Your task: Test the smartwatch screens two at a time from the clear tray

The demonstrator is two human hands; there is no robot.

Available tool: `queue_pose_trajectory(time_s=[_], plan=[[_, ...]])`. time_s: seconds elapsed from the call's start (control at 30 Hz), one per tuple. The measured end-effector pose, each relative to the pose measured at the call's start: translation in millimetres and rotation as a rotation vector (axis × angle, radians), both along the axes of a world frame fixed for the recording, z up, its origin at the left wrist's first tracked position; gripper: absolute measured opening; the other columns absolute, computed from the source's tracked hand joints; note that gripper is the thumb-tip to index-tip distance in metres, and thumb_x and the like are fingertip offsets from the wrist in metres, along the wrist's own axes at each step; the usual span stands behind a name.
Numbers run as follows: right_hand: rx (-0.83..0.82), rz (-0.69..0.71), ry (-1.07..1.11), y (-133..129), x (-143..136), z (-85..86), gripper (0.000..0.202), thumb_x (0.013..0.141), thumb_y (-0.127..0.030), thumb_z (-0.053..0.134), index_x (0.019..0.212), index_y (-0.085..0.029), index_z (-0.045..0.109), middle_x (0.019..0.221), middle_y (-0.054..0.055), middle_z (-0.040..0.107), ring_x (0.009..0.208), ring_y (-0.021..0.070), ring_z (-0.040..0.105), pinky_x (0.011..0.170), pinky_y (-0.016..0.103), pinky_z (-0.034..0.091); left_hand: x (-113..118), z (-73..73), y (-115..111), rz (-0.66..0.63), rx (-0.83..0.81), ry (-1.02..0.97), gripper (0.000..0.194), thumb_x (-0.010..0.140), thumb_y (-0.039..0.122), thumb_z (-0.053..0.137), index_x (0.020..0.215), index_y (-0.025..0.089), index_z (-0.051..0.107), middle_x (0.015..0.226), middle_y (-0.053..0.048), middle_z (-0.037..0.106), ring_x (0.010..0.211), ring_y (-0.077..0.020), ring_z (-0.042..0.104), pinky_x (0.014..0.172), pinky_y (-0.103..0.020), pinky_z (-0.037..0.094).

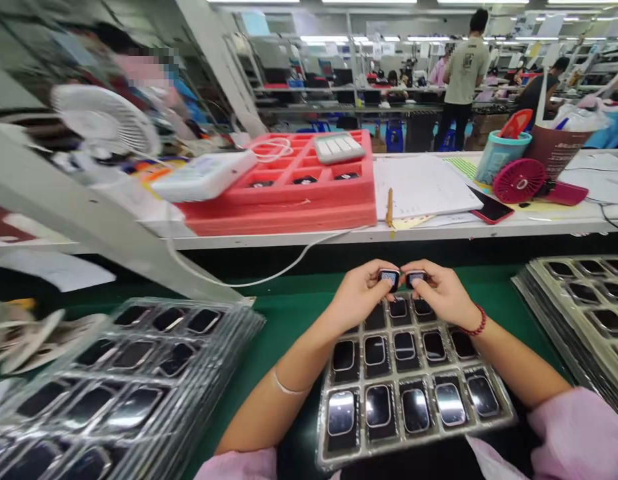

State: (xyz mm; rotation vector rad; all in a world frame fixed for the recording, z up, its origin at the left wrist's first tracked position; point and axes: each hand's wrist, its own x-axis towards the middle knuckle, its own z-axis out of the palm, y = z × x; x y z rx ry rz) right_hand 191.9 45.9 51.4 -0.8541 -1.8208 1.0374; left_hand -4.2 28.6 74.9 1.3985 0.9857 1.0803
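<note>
My left hand [361, 291] grips a smartwatch [389, 277] between thumb and fingers, its small face lit. Close beside it, my right hand [439, 290] pinches a second smartwatch [416, 279], also with a lit face. Both are held up over the far edge of a clear plastic tray [419, 448]. Rows of square, dark-faced watches [379, 405] sit in the tray's pockets. My hands partly cover the tray's back row.
Stacked trays of watches [133, 357] stand on the left, and another stack [583, 293] on the right. On the shelf ahead are a red foam tray [289, 213], papers [429, 183], a phone [491, 208] and a pink fan [519, 180]. A white cable [289, 270] droops below its edge.
</note>
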Motion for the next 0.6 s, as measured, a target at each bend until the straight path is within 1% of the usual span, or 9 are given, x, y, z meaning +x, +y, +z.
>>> queue_pose_trajectory(time_s=[0.1,0.23,0.27,0.3,0.37,0.43,0.5,0.53,0.6], plan=[[0.02,0.01,0.021,3,0,0.2,0.024,0.093,-0.029,0.057,0.112,-0.016,0.065,0.095,0.007,0.07,0.07,0.0138,0.064,0.064,0.027,0.055,0,0.0,2,0.011,0.001,0.053,0.023,0.079,0.028,0.069,0.097,0.015,0.065,0.084,-0.002,0.069,0.062,-0.0115,0.066,0.058,-0.023,0.052],[-0.135,0.081,0.135,9,3,0.1,0.033,0.098,-0.044,0.052,0.109,-0.015,0.063,0.09,0.007,0.071,0.058,0.01,0.058,0.054,0.023,0.05,-3,0.6,3,-0.007,0.006,0.056,0.029,0.082,0.039,0.07,0.097,0.015,0.066,0.081,-0.004,0.071,0.06,-0.0139,0.068,0.05,-0.021,0.046],[-0.159,0.087,0.148,10,3,0.0,0.034,0.098,-0.046,0.052,0.109,-0.015,0.063,0.089,0.006,0.07,0.056,0.0092,0.057,0.052,0.022,0.049,-3,0.4,3,-0.015,0.012,0.048,0.03,0.082,0.041,0.069,0.097,0.015,0.066,0.081,-0.005,0.071,0.06,-0.0144,0.067,0.048,-0.021,0.045],[-0.165,0.087,0.153,11,3,-0.1,0.033,0.096,-0.044,0.054,0.111,-0.016,0.062,0.089,0.006,0.07,0.057,0.0092,0.056,0.051,0.022,0.048,-4,0.2,3,-0.022,0.02,0.04,0.03,0.082,0.041,0.069,0.097,0.015,0.065,0.082,-0.005,0.071,0.061,-0.0148,0.067,0.048,-0.021,0.045],[-0.133,0.085,0.154,12,3,-0.1,0.034,0.091,-0.035,0.063,0.119,-0.017,0.057,0.094,0.006,0.069,0.066,0.011,0.059,0.054,0.021,0.048,-4,-0.2,3,-0.019,0.042,0.029,0.029,0.08,0.034,0.071,0.102,0.017,0.064,0.088,-0.005,0.071,0.068,-0.0153,0.068,0.052,-0.022,0.048],[-0.107,0.103,0.143,11,3,1.2,0.046,0.085,-0.023,0.066,0.128,-0.018,0.051,0.102,0.008,0.068,0.078,0.0135,0.062,0.057,0.021,0.05,-4,-0.4,3,0.006,0.058,0.034,0.034,0.075,0.024,0.073,0.107,0.018,0.063,0.094,-0.005,0.071,0.077,-0.0157,0.068,0.061,-0.023,0.052],[-0.139,0.142,0.123,10,4,4.0,0.052,0.082,-0.017,0.062,0.133,-0.019,0.049,0.11,0.009,0.067,0.082,0.014,0.063,0.06,0.022,0.052,-4,-0.4,4,0.039,0.061,0.053,0.037,0.071,0.021,0.074,0.106,0.018,0.062,0.095,-0.004,0.07,0.08,-0.0157,0.067,0.069,-0.025,0.054],[-0.168,0.162,0.114,9,4,5.8,0.051,0.083,-0.016,0.059,0.133,-0.019,0.049,0.112,0.009,0.067,0.08,0.0134,0.064,0.06,0.022,0.053,-4,-0.4,3,0.05,0.058,0.062,0.034,0.072,0.021,0.074,0.103,0.017,0.062,0.092,-0.003,0.07,0.079,-0.0152,0.067,0.07,-0.026,0.054],[-0.202,0.174,0.107,8,6,9.0,0.043,0.087,-0.016,0.052,0.129,-0.019,0.053,0.112,0.008,0.068,0.074,0.0115,0.064,0.06,0.023,0.053,-4,-0.5,3,0.042,0.045,0.081,0.027,0.076,0.026,0.072,0.099,0.016,0.063,0.086,-0.003,0.068,0.071,-0.0139,0.065,0.065,-0.025,0.053]])
